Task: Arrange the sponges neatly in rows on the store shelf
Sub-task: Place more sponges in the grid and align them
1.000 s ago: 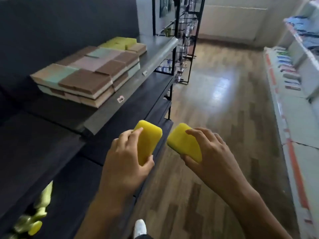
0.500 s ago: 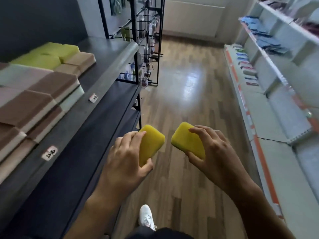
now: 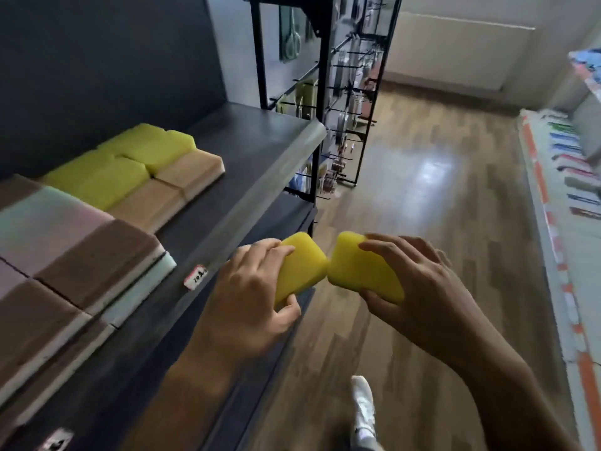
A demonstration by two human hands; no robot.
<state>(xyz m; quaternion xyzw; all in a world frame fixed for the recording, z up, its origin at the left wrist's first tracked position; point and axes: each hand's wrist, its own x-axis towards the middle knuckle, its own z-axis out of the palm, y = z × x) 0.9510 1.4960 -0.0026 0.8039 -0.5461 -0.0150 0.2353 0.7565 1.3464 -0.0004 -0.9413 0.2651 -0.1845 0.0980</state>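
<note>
Your left hand (image 3: pixel 247 297) grips one yellow sponge (image 3: pixel 304 265), fingers curled over its top face and thumb tucked under its lower end. Your right hand (image 3: pixel 419 288) grips a second yellow sponge (image 3: pixel 361 271), fingertips on its upper face and thumb beneath. Both sponges are in the air just off the front edge of the dark shelf (image 3: pixel 253 157), over the wooden floor (image 3: pixel 422 222). Their near corners meet or nearly meet; you cannot tell from here whether they touch.

On the shelf itself, other sponges lie flat in packed rows. Yellow-green sponges (image 3: pixel 130 157) sit toward the shelf's back wall. Tan sponges (image 3: pixel 182 180) lie just in front of them. Brown-topped sponges (image 3: pixel 91 255) are stacked nearer the shelf's front edge, with pale pink and mint sponges (image 3: pixel 48 219) behind them. The far end of the shelf, beyond the tan sponges, is bare board. A small white price tag (image 3: pixel 196 277) is stuck to the shelf's front lip, beside your left hand. A black wire rack (image 3: pixel 344 92) of hanging goods stands past the shelf's far end. Your white shoe (image 3: pixel 362 405) is on the floor below the shelf's front edge.
</note>
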